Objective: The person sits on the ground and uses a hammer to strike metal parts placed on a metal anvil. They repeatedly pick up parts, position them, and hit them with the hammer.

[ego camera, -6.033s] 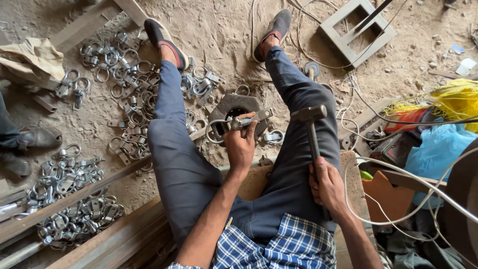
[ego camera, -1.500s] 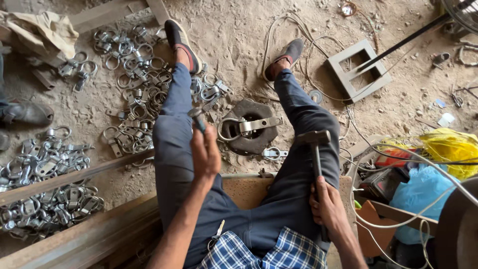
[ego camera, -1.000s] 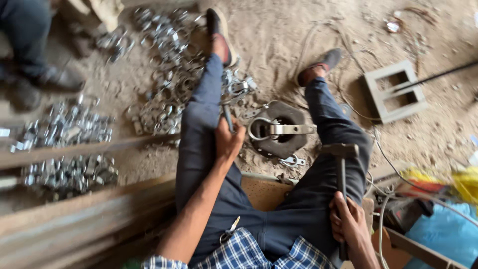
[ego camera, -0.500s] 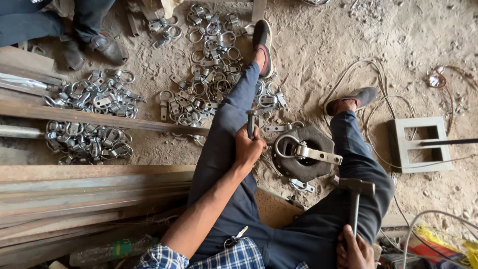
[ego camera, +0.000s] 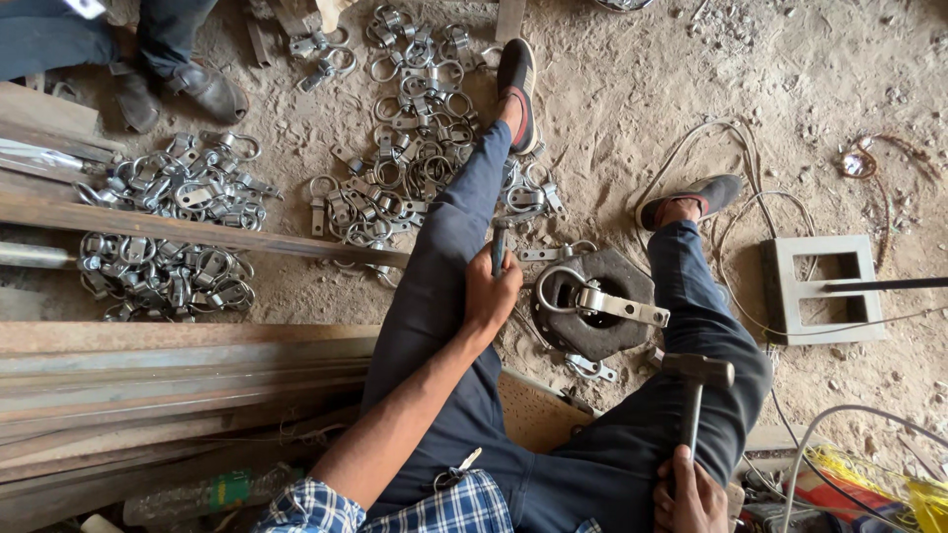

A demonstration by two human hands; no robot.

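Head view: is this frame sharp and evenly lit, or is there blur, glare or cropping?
Head view: sharp, with soft, even daylight and only faint shadows; no motion blur on the left hand gripping a short metal rod; slight shine on the clamp piles; the right hand holding the hammer is cropped by the bottom edge.

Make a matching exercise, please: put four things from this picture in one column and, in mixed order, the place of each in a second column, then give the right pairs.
Things:
1. hammer
2. metal clamp
3. short metal rod
4. grey rectangular frame

Places:
A. on the sandy ground at the right, beyond the right leg
B. gripped in the left hand
C. lying on the dark round block between the legs
D. held by its handle in the right hand

Pairs: 1-D, 2-C, 3-B, 4-A
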